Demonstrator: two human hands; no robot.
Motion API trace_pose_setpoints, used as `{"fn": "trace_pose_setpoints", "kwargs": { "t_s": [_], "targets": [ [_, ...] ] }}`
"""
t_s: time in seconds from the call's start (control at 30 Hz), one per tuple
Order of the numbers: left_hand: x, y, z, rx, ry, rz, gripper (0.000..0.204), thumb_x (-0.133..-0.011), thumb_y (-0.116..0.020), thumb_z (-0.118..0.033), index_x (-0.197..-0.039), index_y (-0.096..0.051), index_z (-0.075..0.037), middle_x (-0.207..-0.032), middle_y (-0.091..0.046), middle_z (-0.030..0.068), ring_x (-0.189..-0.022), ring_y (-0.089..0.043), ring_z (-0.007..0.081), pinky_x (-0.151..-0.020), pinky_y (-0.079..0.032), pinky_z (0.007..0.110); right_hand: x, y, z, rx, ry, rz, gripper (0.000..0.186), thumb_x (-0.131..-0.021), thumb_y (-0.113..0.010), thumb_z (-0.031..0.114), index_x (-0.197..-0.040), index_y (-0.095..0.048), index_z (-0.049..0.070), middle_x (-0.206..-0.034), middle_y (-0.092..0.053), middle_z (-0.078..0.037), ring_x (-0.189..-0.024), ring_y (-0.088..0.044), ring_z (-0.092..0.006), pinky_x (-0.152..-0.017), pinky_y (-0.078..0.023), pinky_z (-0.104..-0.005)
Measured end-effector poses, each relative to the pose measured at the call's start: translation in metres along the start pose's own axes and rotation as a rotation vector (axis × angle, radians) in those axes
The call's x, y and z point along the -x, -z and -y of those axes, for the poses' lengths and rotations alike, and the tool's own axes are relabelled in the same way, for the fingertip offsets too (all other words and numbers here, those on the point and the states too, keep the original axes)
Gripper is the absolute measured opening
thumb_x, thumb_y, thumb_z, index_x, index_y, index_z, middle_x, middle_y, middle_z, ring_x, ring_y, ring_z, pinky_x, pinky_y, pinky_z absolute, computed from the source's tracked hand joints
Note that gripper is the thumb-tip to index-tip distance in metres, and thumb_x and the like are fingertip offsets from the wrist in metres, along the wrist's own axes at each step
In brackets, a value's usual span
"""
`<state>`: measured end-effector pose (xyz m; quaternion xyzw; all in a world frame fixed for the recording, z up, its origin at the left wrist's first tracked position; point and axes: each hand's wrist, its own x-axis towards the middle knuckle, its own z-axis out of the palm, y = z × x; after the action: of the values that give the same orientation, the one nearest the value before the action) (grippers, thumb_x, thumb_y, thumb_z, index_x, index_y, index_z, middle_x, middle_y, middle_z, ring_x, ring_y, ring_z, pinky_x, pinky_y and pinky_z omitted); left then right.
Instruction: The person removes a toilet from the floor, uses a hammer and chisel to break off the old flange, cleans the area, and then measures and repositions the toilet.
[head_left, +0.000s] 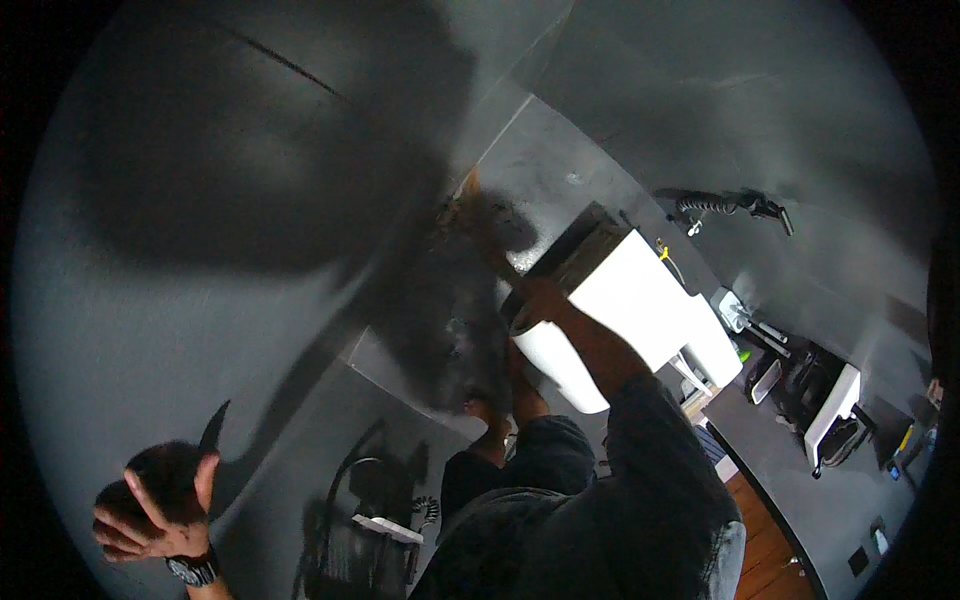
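At the lower left, my left hand (pixel 155 510) is raised by the grey wall with its thumb and fingers apart, a dark watch on its wrist. It holds nothing, and whether it touches the wall I cannot tell. Near the middle, my right hand (pixel 543 302) reaches down, closed round a slim stick-like tool (pixel 493 245). The tool's brownish, frayed-looking far end meets the grey floor near the foot of the wall. Dim light hides its exact kind. Brown, crumbly-looking dirt (pixel 447 215) lies about that end. Beside my right forearm is a white curved piece (pixel 562 368).
A white boxy fixture (pixel 640 300) stands just right of my right arm. On the right wall are a coiled hose with a sprayer (pixel 735 205) and a white shelf (pixel 833 415). My bare foot (pixel 487 425) is on the floor; a brown wooden door (pixel 765 530) is lower right.
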<state>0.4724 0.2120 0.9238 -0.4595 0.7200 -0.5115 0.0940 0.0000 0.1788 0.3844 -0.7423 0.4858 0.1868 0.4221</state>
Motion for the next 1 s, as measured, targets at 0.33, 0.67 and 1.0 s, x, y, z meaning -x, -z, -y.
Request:
{"fn": "trace_pose_setpoints", "kwargs": {
  "t_s": [0.33,0.67,1.0],
  "targets": [
    [-0.019,-0.002,-0.012,0.061,-0.001,-0.105,0.096,-0.076,-0.061,-0.086,-0.146,-0.055,-0.020,-0.156,-0.042,0.0196,-0.151,-0.028,0.0361,-0.126,-0.006,0.052,0.060,-0.108,0.104,-0.202,-0.046,0.220,0.048,-0.081,-0.069,0.015,-0.128,-0.062,0.006,-0.107,-0.072,-0.019,-0.100,-0.070,-0.0400,-0.086,-0.056,-0.0489],
    [-0.016,-0.003,-0.011,0.051,-0.008,-0.082,0.097,-0.076,-0.060,-0.086,-0.145,-0.057,-0.018,-0.156,-0.041,0.0219,-0.149,-0.029,0.0412,-0.125,-0.007,0.057,0.178,0.056,0.035,-0.182,0.076,-0.134,0.054,-0.083,-0.070,0.022,-0.136,-0.062,0.014,-0.096,-0.071,-0.026,-0.089,-0.070,-0.0434,-0.086,-0.056,-0.0512],
    [-0.014,-0.005,-0.011,0.048,-0.020,-0.094,0.101,-0.072,-0.063,-0.087,-0.145,-0.057,-0.017,-0.154,-0.043,0.0220,-0.149,-0.029,0.0401,-0.123,-0.009,0.055,0.032,0.096,-0.110,0.217,-0.246,-0.371,0.042,-0.084,-0.065,0.035,-0.107,-0.072,0.000,-0.096,-0.072,-0.025,-0.096,-0.069,-0.0433,-0.085,-0.055,-0.0500]
  ]
}}
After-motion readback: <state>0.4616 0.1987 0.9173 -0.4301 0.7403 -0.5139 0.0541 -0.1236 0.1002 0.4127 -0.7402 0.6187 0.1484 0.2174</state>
